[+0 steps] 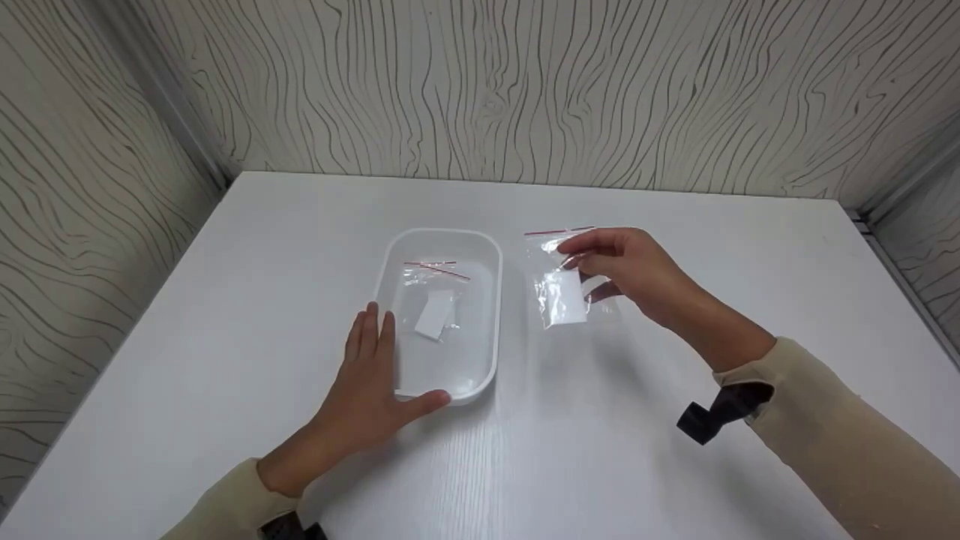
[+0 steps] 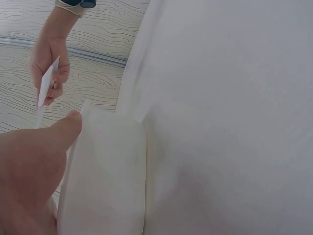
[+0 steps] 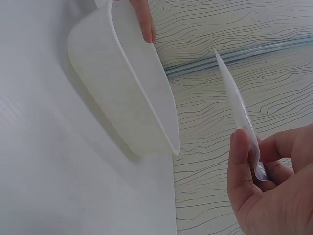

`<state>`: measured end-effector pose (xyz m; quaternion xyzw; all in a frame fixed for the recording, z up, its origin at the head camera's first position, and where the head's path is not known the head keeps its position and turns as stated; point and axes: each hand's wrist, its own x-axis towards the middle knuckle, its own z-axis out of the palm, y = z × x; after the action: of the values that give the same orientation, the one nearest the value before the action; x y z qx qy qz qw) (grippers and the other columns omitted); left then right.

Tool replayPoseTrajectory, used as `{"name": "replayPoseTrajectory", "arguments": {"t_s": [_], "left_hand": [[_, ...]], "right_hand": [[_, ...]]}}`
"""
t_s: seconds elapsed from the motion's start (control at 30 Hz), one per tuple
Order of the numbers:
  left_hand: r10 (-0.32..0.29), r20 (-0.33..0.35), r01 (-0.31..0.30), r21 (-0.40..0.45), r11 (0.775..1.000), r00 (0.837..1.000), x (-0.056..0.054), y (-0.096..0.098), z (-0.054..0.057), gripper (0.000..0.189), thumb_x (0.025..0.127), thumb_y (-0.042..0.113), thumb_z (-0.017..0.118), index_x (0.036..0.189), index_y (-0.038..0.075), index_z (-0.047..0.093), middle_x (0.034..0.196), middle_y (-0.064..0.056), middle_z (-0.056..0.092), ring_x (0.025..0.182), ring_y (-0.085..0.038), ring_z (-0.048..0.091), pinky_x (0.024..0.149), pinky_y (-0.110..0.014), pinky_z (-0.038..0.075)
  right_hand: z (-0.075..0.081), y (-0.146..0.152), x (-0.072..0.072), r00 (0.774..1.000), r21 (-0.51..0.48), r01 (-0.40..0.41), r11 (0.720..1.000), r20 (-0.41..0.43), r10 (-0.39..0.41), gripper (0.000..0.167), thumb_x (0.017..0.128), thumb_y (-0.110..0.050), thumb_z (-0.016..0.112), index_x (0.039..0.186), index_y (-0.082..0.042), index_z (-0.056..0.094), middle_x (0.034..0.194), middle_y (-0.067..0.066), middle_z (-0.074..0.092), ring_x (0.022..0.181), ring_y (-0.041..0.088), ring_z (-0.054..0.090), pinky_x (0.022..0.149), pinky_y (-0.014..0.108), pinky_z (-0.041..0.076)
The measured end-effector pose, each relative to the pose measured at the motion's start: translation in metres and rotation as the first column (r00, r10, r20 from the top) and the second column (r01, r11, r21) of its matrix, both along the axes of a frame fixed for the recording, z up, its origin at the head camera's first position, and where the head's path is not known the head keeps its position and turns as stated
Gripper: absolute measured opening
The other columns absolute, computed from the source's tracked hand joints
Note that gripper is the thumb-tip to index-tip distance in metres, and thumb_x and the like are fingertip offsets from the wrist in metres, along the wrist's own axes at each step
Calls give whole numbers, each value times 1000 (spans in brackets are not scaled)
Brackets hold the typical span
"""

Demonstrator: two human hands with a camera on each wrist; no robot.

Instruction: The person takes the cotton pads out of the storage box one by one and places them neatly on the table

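We observe a white surface (image 1: pixel 600 457) bearing a white tray (image 1: pixel 498 315), its long axis running toward the far edge. The left hand (image 1: pixel 367 382), fingers straight, touches the tray's rim, grasping nothing. The right hand (image 1: pixel 628 264) pinches a clear bag (image 1: pixel 550 264) above the surface, between the tray and the right edge; its red-striped end points to the far edge, as does its long axis. We note bagged items (image 1: pixel 435 315) inside the tray, their red strips crossing.

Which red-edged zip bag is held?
The clear zip bag in the right hand, raised beside the white tray; other red-edged bagging lies inside the tray, unheld.
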<state>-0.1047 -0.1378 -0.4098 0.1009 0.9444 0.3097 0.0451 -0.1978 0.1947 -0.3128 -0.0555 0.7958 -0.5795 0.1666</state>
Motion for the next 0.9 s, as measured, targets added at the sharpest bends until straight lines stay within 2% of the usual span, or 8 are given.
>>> {"name": "replayPoseTrajectory", "arguments": {"t_s": [0.2,0.43,0.9], "left_hand": [[0,-1,0,-3,1000,1000,-1,0,0,125,81,67,74,160,-7,12,169,-22,-7,155,-40,-8,119,-57,23],[2,-3,-2,0,1000,1000,0,0,0,125,81,67,75,159,-7,12,168,-23,-6,155,-40,-7,119,-57,23],[8,-4,-8,7,1000,1000,1,0,0,126,80,67,75,160,-7,12,169,-23,-6,155,-40,-8,119,-57,22]], "right_hand": [[-2,10,2,1000,6,10,1000,8,-10,34,98,1,51,130,1,63,123,12,64,98,21,66,77,32,58],[-4,20,6,1000,25,21,999,5,-21,33,98,0,52,129,-1,64,118,9,66,97,21,67,76,31,57],[-15,40,11,999,-17,32,999,1,-32,30,98,0,55,126,-1,66,112,4,69,94,18,67,73,30,57]]}}
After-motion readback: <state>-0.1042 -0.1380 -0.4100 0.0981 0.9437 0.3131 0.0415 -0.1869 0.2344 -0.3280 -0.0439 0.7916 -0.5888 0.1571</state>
